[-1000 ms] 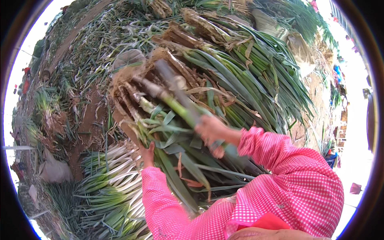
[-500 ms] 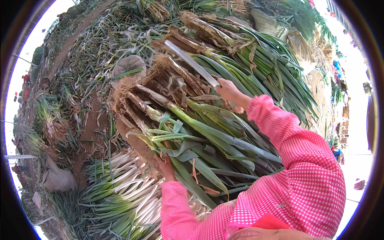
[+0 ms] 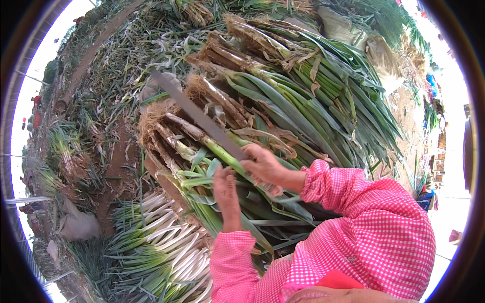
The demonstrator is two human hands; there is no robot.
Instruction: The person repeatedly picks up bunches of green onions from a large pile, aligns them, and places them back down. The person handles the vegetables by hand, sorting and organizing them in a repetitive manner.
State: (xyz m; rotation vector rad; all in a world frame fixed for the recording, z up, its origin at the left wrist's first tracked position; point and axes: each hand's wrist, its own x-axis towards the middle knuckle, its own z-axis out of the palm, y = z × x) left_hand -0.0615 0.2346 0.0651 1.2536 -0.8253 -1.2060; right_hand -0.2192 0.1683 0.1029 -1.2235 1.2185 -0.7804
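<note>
My right hand [image 3: 265, 169] is closed round the handle end of a long, straight-bladed knife [image 3: 199, 117]. Its grey blade slants up and left across the heap of untrimmed leeks [image 3: 217, 146], which have brown, rooty ends and broad green leaves. Against the near leeks' leaves, just left of the knife hand, is my left hand [image 3: 227, 194]; its fingers are blurred and partly hidden, so its grip is unclear. A piece of cut or folded green leaf [image 3: 197, 181] lies beside its fingertips.
Cleaned leeks with white stems [image 3: 166, 237] lie in rows at lower left. Loose leaf scraps [image 3: 121, 91] cover the ground beyond. A pale sack [image 3: 78, 222] stands at left. More leeks [image 3: 328, 76] are piled at upper right, by another pale sack [image 3: 341, 28].
My right hand has come down and left with the knife, whose blade now crosses the nearer leeks. My left hand has moved up and right, close to the right one.
</note>
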